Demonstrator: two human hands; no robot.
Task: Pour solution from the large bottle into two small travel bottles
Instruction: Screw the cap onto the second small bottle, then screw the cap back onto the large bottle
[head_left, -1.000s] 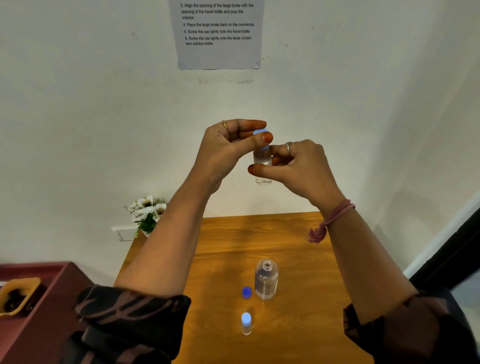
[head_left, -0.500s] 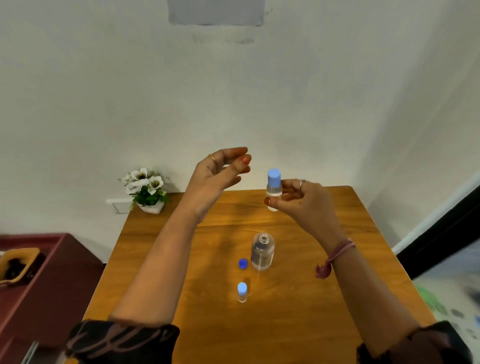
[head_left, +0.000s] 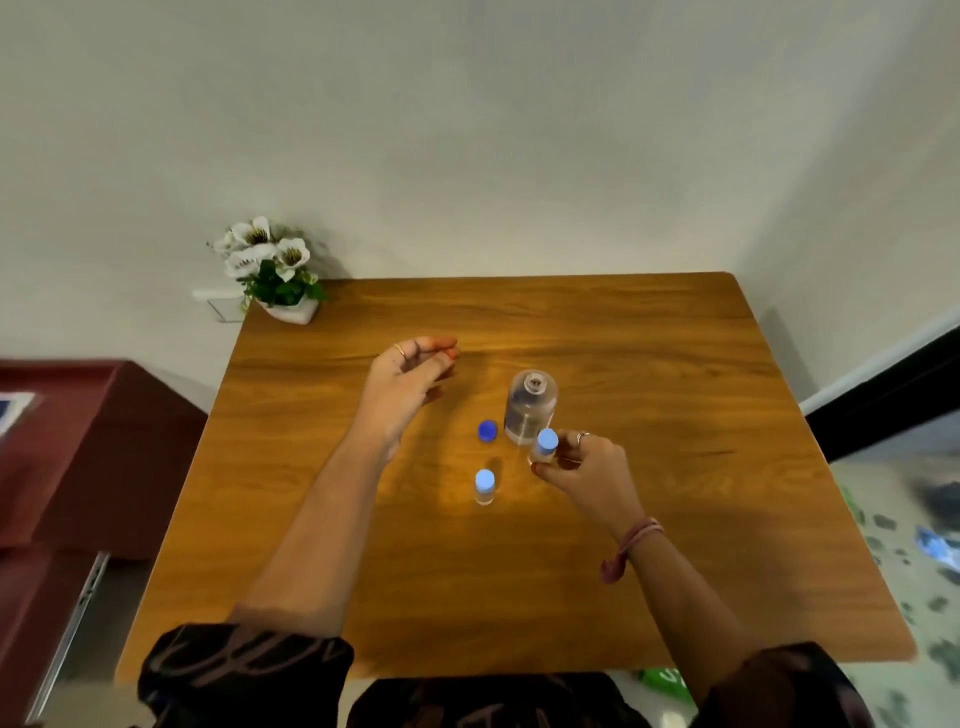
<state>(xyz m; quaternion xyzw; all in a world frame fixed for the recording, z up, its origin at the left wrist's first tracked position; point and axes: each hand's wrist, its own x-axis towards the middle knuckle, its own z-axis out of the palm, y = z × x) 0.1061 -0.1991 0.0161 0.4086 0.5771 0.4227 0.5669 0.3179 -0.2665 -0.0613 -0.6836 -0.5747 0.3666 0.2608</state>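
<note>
Fingers (head_left: 558, 464) hold travel bottle (head_left: 543, 448) beside large bottle (head_left: 530, 408).

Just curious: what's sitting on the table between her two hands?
In the head view, the loose dark blue cap and the uncapped large bottle sit between the empty left hand and the right hand.

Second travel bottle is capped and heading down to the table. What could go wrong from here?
1. The right hand holds the capped travel bottle right beside the large bottle, which stands uncapped; a bump while setting down could tip it and spill solution.
2. The dark blue cap lies loose on the wooden table between the bottles; the empty left hand, hovering nearby, could knock it away.
3. The other travel bottle stands close by and looks easy to topple.
</note>
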